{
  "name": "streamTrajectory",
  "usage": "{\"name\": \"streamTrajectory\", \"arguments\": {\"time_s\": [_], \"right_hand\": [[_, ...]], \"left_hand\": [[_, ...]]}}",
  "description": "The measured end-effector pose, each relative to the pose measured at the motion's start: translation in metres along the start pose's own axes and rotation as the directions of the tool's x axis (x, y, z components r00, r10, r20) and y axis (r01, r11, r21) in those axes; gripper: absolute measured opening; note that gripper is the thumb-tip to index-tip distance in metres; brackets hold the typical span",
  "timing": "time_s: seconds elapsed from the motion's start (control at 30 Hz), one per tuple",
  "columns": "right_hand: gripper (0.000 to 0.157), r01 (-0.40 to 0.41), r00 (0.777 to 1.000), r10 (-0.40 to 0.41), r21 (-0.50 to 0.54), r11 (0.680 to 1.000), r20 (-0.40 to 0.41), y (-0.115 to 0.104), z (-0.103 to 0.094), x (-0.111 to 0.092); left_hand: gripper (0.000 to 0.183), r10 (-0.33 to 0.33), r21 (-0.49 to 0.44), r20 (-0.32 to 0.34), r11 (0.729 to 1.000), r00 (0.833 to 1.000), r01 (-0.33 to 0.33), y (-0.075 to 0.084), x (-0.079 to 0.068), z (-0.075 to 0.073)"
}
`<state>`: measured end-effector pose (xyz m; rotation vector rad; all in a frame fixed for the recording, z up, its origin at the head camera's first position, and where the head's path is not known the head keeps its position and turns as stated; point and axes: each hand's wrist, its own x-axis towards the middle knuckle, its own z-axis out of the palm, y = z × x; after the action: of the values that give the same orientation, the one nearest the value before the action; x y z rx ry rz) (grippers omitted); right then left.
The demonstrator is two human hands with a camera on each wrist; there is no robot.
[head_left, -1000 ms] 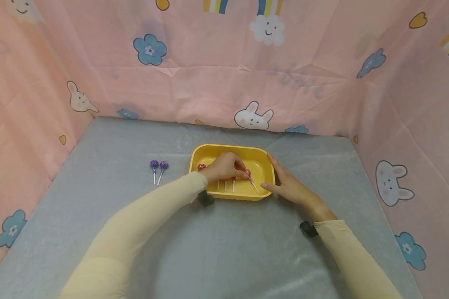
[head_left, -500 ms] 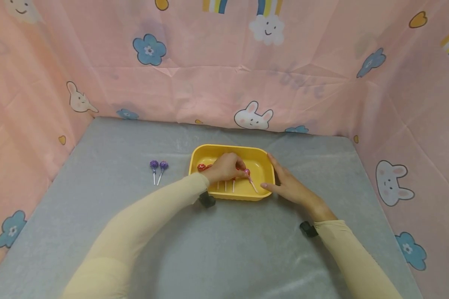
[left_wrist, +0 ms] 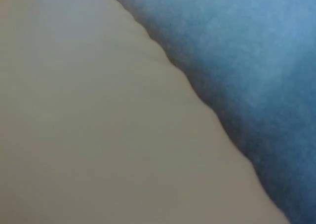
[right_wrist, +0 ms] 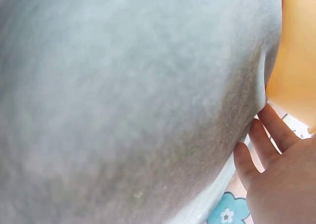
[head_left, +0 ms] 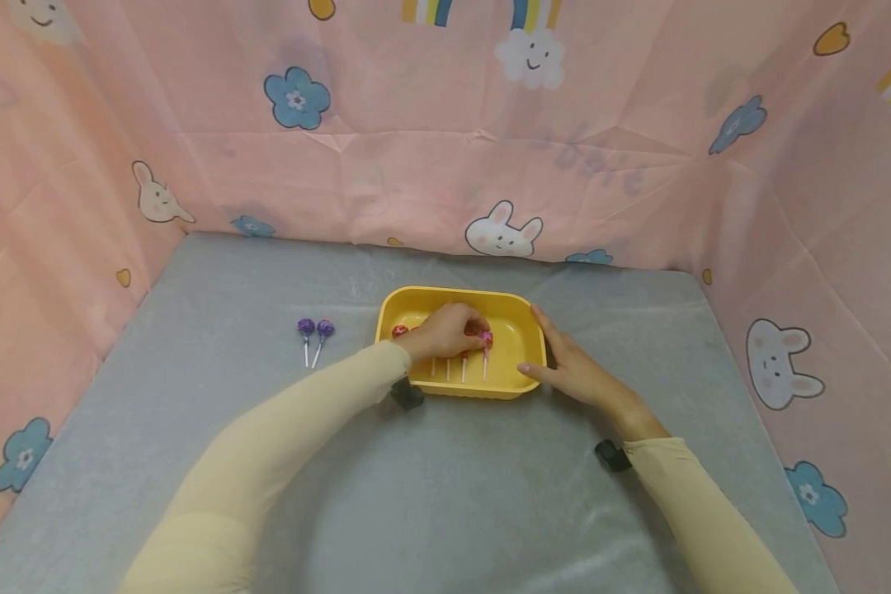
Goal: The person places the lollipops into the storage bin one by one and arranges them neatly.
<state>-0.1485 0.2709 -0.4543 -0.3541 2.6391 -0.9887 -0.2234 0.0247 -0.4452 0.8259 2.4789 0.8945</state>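
Inside the yellow box [head_left: 516,381], my left hand [head_left: 449,332] pinches a pink lollipop [head_left: 486,340] by its head, the white stick pointing toward me. Several more lollipops lie in a row to its left; a red lollipop [head_left: 400,331] shows at the left end, and my hand hides most of the other heads. My right hand [head_left: 582,375] rests against the right side of the box with thumb and fingers spread; some of its fingers [right_wrist: 264,145] appear straight in the right wrist view. Only the sleeve [left_wrist: 113,125] and grey cloth fill the left wrist view.
Two purple lollipops, a left one [head_left: 306,327] and a right one [head_left: 325,329], lie on the grey tabletop [head_left: 445,495] left of the box. A pink printed curtain [head_left: 386,181] encloses the back and both sides.
The pink lollipop's stick has swung from slanting rightward to nearly straight toward me, and its head has shifted slightly left. The right hand and box look unmoved.
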Motion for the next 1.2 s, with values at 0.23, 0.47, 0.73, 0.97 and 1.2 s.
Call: {"name": "streamTrajectory", "arguments": {"time_s": [0.23, 0.47, 0.73, 0.97, 1.2], "right_hand": [[0.102, 0.012, 1.000, -0.012, -0.009, 1.000, -0.007, -0.001, 0.000, 0.000], [0.102, 0.005, 1.000, -0.005, -0.004, 1.000, -0.006, -0.001, 0.000, -0.001], [0.102, -0.021, 1.000, 0.021, 0.006, 1.000, 0.003, -0.002, 0.000, -0.001], [0.102, -0.016, 1.000, 0.016, -0.004, 1.000, 0.003, -0.004, 0.000, -0.002], [0.100, -0.011, 1.000, 0.011, -0.007, 1.000, 0.000, -0.002, 0.000, -0.001]], "left_hand": [[0.032, -0.023, 0.007, -0.005, 1.000, 1.000, 0.023, 0.000, 0.000, 0.001], [0.029, -0.024, 0.016, -0.033, 1.000, 0.999, 0.024, 0.000, 0.000, 0.003], [0.027, -0.043, -0.006, -0.054, 0.999, 0.998, 0.043, -0.004, 0.000, 0.005], [0.029, -0.021, 0.009, -0.071, 1.000, 0.997, 0.022, -0.007, -0.002, 0.003], [0.030, -0.044, -0.070, -0.082, 0.997, 0.996, 0.039, -0.004, -0.011, -0.005]]}}
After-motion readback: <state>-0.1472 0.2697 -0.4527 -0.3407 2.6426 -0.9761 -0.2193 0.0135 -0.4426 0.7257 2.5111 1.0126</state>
